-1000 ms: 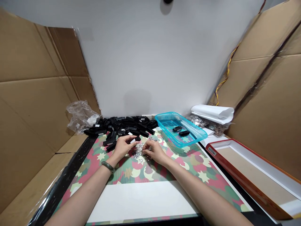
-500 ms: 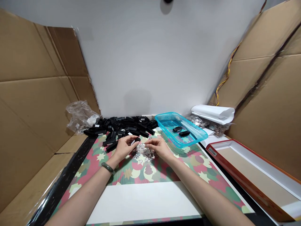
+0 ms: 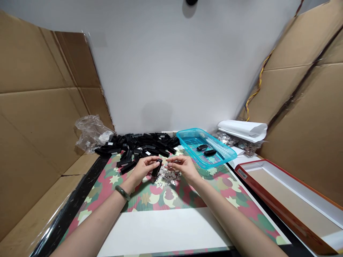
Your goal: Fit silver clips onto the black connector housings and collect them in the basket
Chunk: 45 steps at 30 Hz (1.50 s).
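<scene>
My left hand [image 3: 143, 170], with a dark bangle [image 3: 122, 192] on its wrist, grips a small black plastic block [image 3: 157, 167], tilted nearly upright. Just to the right, my right hand [image 3: 185, 168] has thumb and forefinger close together; whatever sits between them is too small to make out. Its fingertips are a little apart from the block. Beneath both hands lies a loose heap of small shiny metal pieces [image 3: 166, 177] on the patterned sheet [image 3: 155, 198]. Behind my left hand spreads a large pile of similar black plastic pieces [image 3: 144, 142].
A blue basket [image 3: 184, 142] with two black pieces stands at the back right. Beyond it are bags of metal parts [image 3: 248, 146] under white wrapping [image 3: 242, 129]. A red-edged box lid [image 3: 284, 210] lies right; a clear plastic bag [image 3: 92, 132] left. Cardboard walls [image 3: 40, 117] flank the table.
The black block in my left hand has turned from lying flat to nearly upright and now shows more fully. My right hand has shifted slightly to the right.
</scene>
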{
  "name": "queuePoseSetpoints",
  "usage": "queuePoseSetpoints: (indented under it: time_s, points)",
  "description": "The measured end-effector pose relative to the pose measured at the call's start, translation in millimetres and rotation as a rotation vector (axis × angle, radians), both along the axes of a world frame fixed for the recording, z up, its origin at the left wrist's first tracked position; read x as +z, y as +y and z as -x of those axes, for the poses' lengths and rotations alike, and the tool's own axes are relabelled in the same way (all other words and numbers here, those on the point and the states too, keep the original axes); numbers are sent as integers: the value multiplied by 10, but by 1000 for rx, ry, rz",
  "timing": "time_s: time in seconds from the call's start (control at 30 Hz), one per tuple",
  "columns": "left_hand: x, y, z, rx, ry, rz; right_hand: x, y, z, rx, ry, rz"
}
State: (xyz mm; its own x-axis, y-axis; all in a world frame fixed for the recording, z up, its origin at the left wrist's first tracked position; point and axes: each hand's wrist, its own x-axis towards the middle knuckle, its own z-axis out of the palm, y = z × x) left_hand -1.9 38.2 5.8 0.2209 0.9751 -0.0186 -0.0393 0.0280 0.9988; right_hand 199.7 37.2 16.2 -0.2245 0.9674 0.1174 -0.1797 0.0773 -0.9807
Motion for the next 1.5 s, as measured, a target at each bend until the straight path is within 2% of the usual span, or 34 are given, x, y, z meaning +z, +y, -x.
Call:
queuePoseSetpoints:
  time_s: [0.1,0.23,0.47,0.57,0.97,1.1,1.3,1.37,1.5]
  points:
    - [3,-38,-27,-103,-159,132,33,-9,0,-69,-56,-163]
    - [-20,-64,-72,-227,-324,177,36,-18,0,-85,-55,-254]
    - [-9,-102,-124,-327,-356,215,74,-94,18,-106,-193,-516]
    - [19,-125,-134,-368,-347,222,79,-111,22,-125,-247,-575]
    - [29,-129,-135,-407,-368,215,15,-94,38,-134,-231,-656]
    - [15,-129,-123,-413,-348,188,37,-95,8,-118,-298,-821]
    - [21,-126,-125,-365,-389,168,81,-138,-71,-141,-563,-1173]
    - [33,-128,-129,-348,-434,161,81,-162,-75,-146,-590,-1187]
    - [67,-144,-132,-309,-533,151,73,-221,-45,-211,-486,-1119]
